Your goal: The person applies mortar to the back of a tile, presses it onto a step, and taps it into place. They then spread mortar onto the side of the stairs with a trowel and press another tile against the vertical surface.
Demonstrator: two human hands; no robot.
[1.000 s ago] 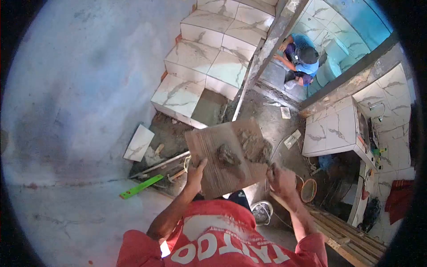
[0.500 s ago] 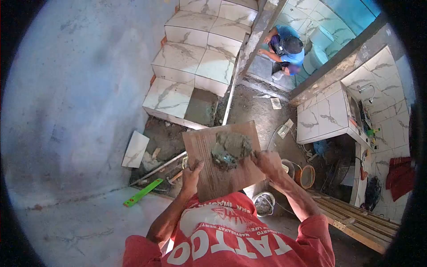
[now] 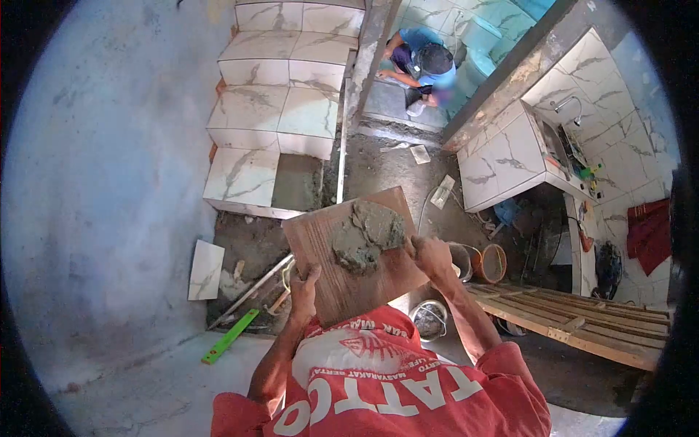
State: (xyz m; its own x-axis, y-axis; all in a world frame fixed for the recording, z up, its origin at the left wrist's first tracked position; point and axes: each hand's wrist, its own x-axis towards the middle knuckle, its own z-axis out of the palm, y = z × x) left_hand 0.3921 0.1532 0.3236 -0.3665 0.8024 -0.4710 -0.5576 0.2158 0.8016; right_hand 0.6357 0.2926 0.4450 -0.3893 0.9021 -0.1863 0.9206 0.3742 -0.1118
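Observation:
A tile (image 3: 320, 255) with its brown, ridged back facing up is held in front of my chest. A lump of wet grey mortar (image 3: 368, 237) sits on its upper right part. My left hand (image 3: 303, 288) grips the tile's left edge, thumb on top and fingers hidden beneath. My right hand (image 3: 431, 258) is closed at the tile's right edge, beside the mortar; what its fingers wrap round is hidden.
Marble-patterned tiled steps (image 3: 247, 175) rise ahead, with a grey mortar bed (image 3: 297, 182) on the lowest. A green level (image 3: 230, 336), a loose tile (image 3: 207, 269), a mortar bucket (image 3: 428, 320) and a wooden bench (image 3: 575, 320) stand around. A co-worker (image 3: 426, 62) crouches beyond the doorway.
The view has swung, so the steps and doorway sit further left. The mortar's shape has changed, its surface now rougher and creased. My left hand still holds the tile.

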